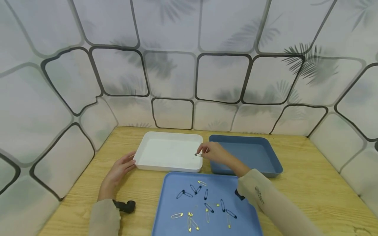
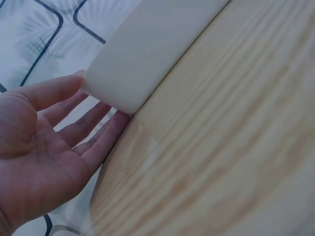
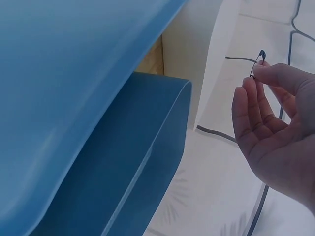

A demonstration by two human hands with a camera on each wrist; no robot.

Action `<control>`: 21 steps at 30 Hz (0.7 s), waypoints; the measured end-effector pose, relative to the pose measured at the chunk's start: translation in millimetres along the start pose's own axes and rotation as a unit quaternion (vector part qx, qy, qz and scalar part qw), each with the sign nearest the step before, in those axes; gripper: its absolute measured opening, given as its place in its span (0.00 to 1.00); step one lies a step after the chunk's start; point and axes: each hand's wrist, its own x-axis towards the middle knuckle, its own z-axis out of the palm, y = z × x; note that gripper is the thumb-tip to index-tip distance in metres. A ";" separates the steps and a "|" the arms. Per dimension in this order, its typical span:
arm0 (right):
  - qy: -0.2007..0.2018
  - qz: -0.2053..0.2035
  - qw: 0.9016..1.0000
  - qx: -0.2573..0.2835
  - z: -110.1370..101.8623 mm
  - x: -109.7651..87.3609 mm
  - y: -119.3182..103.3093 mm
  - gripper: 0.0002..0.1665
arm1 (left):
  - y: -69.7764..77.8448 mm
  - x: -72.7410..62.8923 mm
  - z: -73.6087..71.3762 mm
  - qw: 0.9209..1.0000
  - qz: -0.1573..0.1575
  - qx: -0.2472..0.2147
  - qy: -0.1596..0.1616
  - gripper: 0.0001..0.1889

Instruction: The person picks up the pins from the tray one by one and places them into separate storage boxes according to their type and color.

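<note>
Your R hand (image 1: 217,152) pinches the blk pin (image 1: 198,155) over the R end of the white tray (image 1: 168,167), long axis approx L–R; that hand's nearer. Your L hand (image 1: 119,168), fingers fairly straight, touches the tray's L end. Tray's smooth, shallow, round-cornered; pin's thin wire; table (image 1: 310,183)'s wood-grained.
</note>
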 end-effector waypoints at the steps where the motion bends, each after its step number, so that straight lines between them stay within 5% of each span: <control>1: 0.000 0.001 1.000 0.002 0.7 2.8 -1.7 0.07 | 0.5 -0.4 -0.2 1.000 0.001 -0.001 -0.001 0.28; 21: 0.016 0.011 1.000 -0.008 23.6 57.3 -10.6 0.07 | 2.0 -3.0 0.5 1.000 -0.007 -0.003 0.004 0.27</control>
